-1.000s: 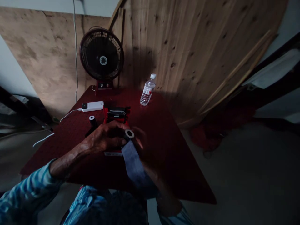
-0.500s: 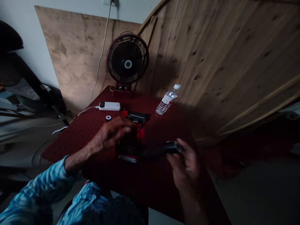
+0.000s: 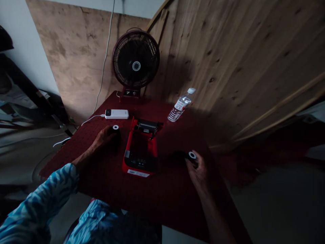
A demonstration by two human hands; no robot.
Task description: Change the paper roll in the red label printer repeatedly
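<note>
A red label printer (image 3: 140,151) lies open on the dark red table (image 3: 162,196), its lid tipped back toward the fan. To its left stands a dark roll with a white core (image 3: 115,130), and my left hand (image 3: 103,137) is wrapped around it. My right hand (image 3: 196,169) rests on the table right of the printer, closed on a second dark roll with a white core (image 3: 190,156). Dim light hides the fingers' detail.
A white power bank (image 3: 116,114) with a cable lies behind the left roll. A black fan (image 3: 135,64) stands at the table's far edge. A water bottle (image 3: 180,105) leans near the wooden boards on the right. The table's right edge drops to the floor.
My right hand has carried its roll from in front of the printer down to the table on the right. My left hand has moved left onto the standing roll.
</note>
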